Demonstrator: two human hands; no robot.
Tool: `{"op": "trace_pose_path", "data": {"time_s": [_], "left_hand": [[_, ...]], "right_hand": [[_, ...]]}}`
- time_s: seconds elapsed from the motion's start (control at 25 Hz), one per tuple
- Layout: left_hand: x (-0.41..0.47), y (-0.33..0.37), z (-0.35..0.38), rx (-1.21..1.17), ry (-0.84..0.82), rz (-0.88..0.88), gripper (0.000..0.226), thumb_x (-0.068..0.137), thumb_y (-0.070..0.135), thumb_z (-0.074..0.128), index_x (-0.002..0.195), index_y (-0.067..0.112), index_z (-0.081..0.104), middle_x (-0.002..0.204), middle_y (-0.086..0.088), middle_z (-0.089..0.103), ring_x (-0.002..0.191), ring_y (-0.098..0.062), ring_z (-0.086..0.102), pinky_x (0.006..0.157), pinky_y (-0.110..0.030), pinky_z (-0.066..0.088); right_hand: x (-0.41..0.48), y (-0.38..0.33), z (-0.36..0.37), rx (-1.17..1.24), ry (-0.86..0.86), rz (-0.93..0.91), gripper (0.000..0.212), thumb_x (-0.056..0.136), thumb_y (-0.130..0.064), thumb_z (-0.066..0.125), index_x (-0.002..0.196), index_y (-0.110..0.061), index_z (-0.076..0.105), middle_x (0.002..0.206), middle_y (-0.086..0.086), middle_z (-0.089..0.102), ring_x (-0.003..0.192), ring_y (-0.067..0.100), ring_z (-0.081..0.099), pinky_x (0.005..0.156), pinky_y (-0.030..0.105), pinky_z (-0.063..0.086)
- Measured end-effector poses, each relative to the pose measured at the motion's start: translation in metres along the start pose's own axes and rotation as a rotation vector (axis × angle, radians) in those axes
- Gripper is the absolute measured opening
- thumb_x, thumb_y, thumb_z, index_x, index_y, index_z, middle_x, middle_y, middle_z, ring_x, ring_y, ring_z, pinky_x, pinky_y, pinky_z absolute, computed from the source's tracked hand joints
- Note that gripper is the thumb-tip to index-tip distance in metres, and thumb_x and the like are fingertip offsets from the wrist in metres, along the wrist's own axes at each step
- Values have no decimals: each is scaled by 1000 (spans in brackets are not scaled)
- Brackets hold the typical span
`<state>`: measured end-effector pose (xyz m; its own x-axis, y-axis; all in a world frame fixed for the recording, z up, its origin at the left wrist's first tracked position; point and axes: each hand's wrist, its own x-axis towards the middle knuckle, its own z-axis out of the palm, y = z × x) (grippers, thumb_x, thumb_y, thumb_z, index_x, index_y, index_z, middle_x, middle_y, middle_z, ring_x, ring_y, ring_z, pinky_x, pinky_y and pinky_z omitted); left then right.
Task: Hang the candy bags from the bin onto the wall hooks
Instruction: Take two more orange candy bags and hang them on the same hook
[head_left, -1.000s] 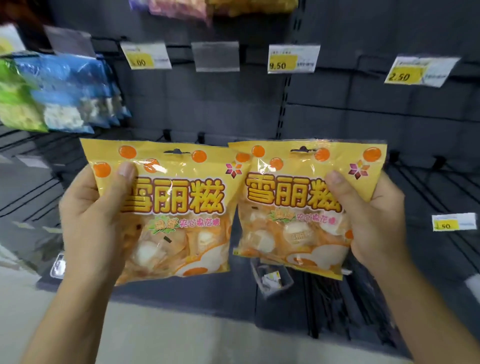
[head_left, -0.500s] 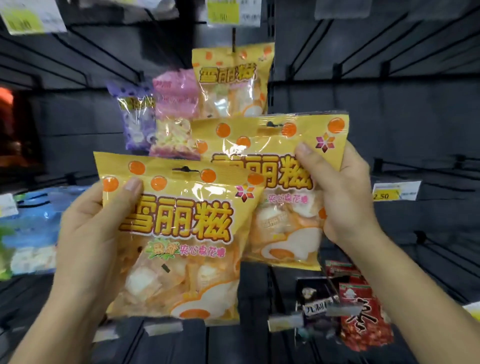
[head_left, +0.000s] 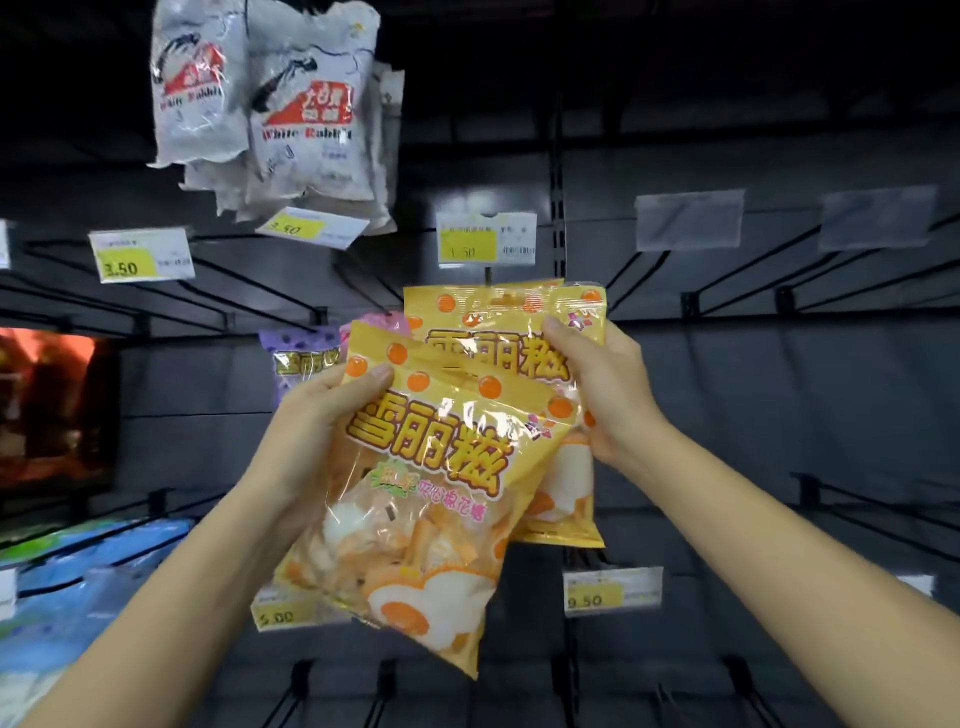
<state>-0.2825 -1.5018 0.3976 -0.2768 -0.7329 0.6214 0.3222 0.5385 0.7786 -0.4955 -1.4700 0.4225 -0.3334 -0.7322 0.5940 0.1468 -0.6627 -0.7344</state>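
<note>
I hold two yellow candy bags with orange dots in front of a dark hook wall. My left hand (head_left: 311, 426) grips the nearer yellow bag (head_left: 415, 519) at its upper left corner; that bag tilts to the right. My right hand (head_left: 602, 384) grips the farther yellow bag (head_left: 498, 317) by its right edge, its top raised right under a wall hook (head_left: 487, 273) with a 3.50 price tag (head_left: 485, 239). Whether the hook is through the bag's hole cannot be told. The bin is out of view.
White candy bags (head_left: 306, 119) hang at the upper left. A purple bag (head_left: 298, 358) and a pink one peek out behind my left hand. Blue bags (head_left: 78, 587) hang at the lower left. Bare black hooks (head_left: 727, 280) jut out on the right, with price tags (head_left: 613, 595) below.
My view has tilted upward along the wall. My right hand has lifted its bag up under the 3.50 tag. The left bag now overlaps it and tilts more.
</note>
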Motion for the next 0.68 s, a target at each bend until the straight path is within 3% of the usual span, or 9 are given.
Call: {"op": "trace_pose_path", "data": {"time_s": [0.12, 0.16, 0.24, 0.44, 0.68], "left_hand": [[11, -3, -1, 48, -20, 23, 20, 87, 19, 58, 70, 16, 68, 63, 2, 71, 53, -10, 66, 49, -15, 51], [14, -2, -1, 69, -16, 20, 15, 82, 25, 60, 75, 15, 69, 67, 1, 71, 56, -11, 67, 54, -19, 52], [19, -3, -6, 87, 2, 30, 27, 77, 33, 62, 92, 11, 68, 78, -4, 72, 66, -16, 68, 64, -28, 55], [23, -5, -9, 82, 28, 41, 24, 80, 30, 61, 92, 10, 66, 72, 0, 73, 62, -13, 69, 52, -18, 53], [22, -15, -3, 67, 42, 38, 13, 88, 23, 57, 82, 14, 63, 65, 4, 70, 56, -8, 66, 49, -14, 52]], "right_hand": [[21, -5, 3, 19, -16, 15, 19, 90, -12, 63, 108, -4, 63, 117, 26, 67, 104, 38, 67, 90, 56, 54], [26, -7, 5, 14, -22, 12, 22, 90, -12, 63, 110, -3, 62, 118, 26, 66, 106, 40, 66, 92, 58, 52], [34, -8, 12, 5, -35, 9, 25, 90, -13, 63, 113, -2, 61, 118, 26, 66, 108, 41, 65, 94, 58, 51], [43, -3, 21, -31, -38, -1, 1, 90, -13, 62, 90, -13, 63, 116, 24, 67, 109, 39, 64, 97, 57, 49], [50, 3, 13, -61, -15, 37, 3, 88, -11, 63, 85, -11, 63, 99, 18, 67, 104, 41, 66, 93, 58, 51]]}}
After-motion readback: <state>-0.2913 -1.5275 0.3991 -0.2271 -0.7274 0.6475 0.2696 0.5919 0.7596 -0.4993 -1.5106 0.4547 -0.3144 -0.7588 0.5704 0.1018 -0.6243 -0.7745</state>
